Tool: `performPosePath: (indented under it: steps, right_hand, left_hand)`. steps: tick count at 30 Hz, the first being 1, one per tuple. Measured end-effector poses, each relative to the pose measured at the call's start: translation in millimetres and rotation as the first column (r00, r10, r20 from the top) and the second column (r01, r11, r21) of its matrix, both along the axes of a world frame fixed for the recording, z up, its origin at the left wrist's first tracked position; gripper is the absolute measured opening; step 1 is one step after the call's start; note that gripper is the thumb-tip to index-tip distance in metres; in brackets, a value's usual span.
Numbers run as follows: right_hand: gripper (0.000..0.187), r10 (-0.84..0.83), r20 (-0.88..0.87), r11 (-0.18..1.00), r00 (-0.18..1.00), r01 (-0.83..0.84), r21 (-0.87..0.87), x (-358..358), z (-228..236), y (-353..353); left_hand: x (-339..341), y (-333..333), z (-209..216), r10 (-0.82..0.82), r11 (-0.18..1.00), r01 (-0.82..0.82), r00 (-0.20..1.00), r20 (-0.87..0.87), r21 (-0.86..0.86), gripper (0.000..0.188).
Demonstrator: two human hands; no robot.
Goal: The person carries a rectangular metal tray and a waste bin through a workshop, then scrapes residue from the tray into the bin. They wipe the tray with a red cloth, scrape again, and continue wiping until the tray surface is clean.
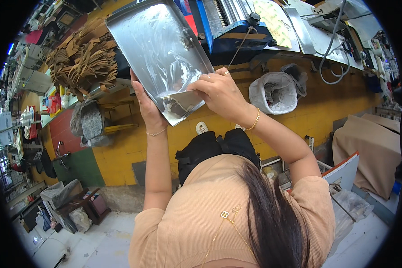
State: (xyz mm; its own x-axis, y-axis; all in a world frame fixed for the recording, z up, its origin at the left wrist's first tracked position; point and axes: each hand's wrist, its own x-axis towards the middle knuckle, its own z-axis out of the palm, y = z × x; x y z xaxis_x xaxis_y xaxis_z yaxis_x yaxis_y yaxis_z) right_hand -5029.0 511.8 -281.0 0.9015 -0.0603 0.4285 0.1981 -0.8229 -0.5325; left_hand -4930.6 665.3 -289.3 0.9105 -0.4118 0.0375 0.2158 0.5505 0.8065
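A shallow rectangular metal tray (158,38) is tilted up in front of me, its inside smeared with whitish, glue-like paste. My left hand (148,105) grips the tray's near left edge, the thumb along the side and the other fingers hidden beneath. My right hand (219,93) pinches a thin flat metal scraper (182,98) at the tray's near end. The scraper's lower edge is down inside the tray, where some paste has gathered in the corner.
A large pile of cut brown pieces (82,58) lies at the left. Beyond the tray stands a blue machine with rollers (241,38). A white-lined bin (272,94) is on the yellow floor to the right. Beige sheet material (366,147) drapes at far right.
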Motion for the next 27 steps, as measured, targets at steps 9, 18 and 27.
performPosePath:
  steps: [9, 18, 27]
  right_hand:
    - [0.011, 0.098, -0.066, 0.983, 0.993, -0.086, 0.165, -4.5, 4.0, 14.2]
    - [0.016, 0.161, -0.208, 0.879, 0.965, -0.044, 0.475, 6.9, 0.4, 19.9]
    - [0.017, 0.429, -0.495, 0.734, 0.755, 0.028, 0.679, 22.9, -1.5, -4.1]
  left_hand:
    - [0.0, -1.0, -6.3, 0.042, 0.998, -0.042, 0.999, 0.013, 0.037, 0.06]
    - [-6.9, -5.0, -9.4, 0.126, 0.979, -0.12, 0.992, -0.024, 0.163, 0.067]
    - [-1.5, -5.3, -25.8, 0.047, 0.977, -0.044, 0.999, -0.012, 0.21, 0.072]
